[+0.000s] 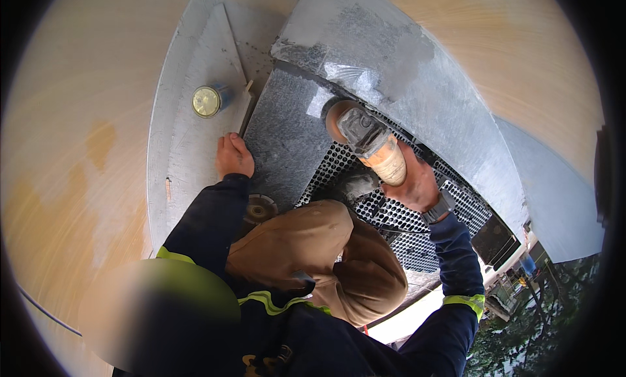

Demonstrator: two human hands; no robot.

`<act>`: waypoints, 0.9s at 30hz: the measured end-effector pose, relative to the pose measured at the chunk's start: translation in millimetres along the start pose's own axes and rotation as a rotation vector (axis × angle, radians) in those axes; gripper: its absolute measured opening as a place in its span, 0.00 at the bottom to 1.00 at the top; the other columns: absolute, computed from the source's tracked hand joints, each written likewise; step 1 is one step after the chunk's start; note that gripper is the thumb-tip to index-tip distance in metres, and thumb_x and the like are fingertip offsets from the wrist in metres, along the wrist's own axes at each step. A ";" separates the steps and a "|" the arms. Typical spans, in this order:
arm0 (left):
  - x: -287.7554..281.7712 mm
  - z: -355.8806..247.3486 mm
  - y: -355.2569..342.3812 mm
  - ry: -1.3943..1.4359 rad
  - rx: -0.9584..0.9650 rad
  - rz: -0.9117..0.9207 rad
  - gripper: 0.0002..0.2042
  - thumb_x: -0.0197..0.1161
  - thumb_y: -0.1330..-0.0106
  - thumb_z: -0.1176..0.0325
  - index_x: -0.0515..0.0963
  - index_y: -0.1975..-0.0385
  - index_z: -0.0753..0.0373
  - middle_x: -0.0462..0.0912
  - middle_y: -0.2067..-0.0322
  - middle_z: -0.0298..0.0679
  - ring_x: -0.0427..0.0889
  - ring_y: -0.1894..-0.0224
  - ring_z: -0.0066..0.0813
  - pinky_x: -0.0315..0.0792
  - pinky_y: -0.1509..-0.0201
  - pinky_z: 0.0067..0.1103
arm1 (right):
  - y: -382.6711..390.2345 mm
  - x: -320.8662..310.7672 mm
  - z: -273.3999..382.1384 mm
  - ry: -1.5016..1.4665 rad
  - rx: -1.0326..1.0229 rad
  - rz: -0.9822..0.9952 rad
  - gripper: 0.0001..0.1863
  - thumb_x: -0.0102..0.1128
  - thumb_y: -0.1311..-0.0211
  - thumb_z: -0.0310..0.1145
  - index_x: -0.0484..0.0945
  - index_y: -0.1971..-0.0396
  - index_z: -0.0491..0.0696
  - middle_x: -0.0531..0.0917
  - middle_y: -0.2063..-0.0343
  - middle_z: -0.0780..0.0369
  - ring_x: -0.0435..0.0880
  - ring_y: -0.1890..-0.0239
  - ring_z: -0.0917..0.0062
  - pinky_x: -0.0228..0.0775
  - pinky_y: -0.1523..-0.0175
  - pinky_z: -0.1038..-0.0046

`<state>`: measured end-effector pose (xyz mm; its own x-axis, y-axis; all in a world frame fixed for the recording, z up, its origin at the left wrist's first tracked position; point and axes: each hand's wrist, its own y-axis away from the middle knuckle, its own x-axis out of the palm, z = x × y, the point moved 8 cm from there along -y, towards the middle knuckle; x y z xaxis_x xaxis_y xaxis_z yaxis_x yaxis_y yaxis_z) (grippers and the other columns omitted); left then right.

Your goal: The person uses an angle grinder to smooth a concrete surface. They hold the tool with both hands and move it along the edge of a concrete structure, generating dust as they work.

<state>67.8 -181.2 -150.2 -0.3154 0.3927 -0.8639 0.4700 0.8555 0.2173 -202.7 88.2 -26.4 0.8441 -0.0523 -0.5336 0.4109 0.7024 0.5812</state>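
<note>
In my right hand (414, 181) is an orange and black angle grinder (381, 155), its round disc (337, 119) set against the dark seam beside pale patches on the grey stone slab. My left hand (233, 157) has its fingers curled at the left edge of the speckled grey slab (280, 123). A spare cutting disc (261, 209) lies near my left forearm and knee. Under the grinder are black perforated panels (460, 207) with grey debris between them. A small tin (207, 101) with a pale yellow top stands on the light grey ledge to the left.
Tan curved walls (85, 149) rise at left and upper right. A larger grey slab (417, 90) runs beyond the grinder, with a blue-grey surface (557, 194) at right. Trees (541, 325) and a bright edge show at lower right. My bent knees are below.
</note>
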 end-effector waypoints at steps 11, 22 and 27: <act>1.5 0.3 -0.7 0.056 0.002 0.048 0.16 0.42 0.24 0.63 0.77 0.63 0.65 0.78 0.63 0.51 0.78 0.63 0.58 0.72 0.58 0.44 | -4.3 -2.3 4.6 -0.034 0.061 0.027 0.47 0.72 0.57 0.34 0.60 0.32 0.50 0.84 0.59 0.48 0.87 0.58 0.52 0.81 0.52 0.60; 2.5 3.5 1.5 0.064 0.000 0.055 0.15 0.42 0.25 0.64 0.77 0.64 0.65 0.78 0.64 0.51 0.78 0.63 0.59 0.72 0.58 0.44 | -4.6 0.3 2.2 -0.036 0.070 0.066 0.46 0.73 0.56 0.35 0.61 0.33 0.48 0.84 0.58 0.48 0.87 0.57 0.52 0.81 0.52 0.61; 0.8 3.5 2.0 0.061 -0.010 0.053 0.16 0.42 0.25 0.64 0.77 0.64 0.65 0.78 0.64 0.51 0.78 0.63 0.59 0.72 0.58 0.45 | -4.7 0.9 0.5 -0.037 0.048 0.058 0.47 0.74 0.56 0.36 0.61 0.33 0.49 0.84 0.57 0.48 0.86 0.57 0.52 0.81 0.52 0.60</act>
<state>71.3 -180.4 -152.0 -0.3402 0.4571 -0.8218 0.4794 0.8361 0.2666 -203.7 84.5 -29.3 0.8788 -0.0392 -0.4756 0.3763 0.6700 0.6399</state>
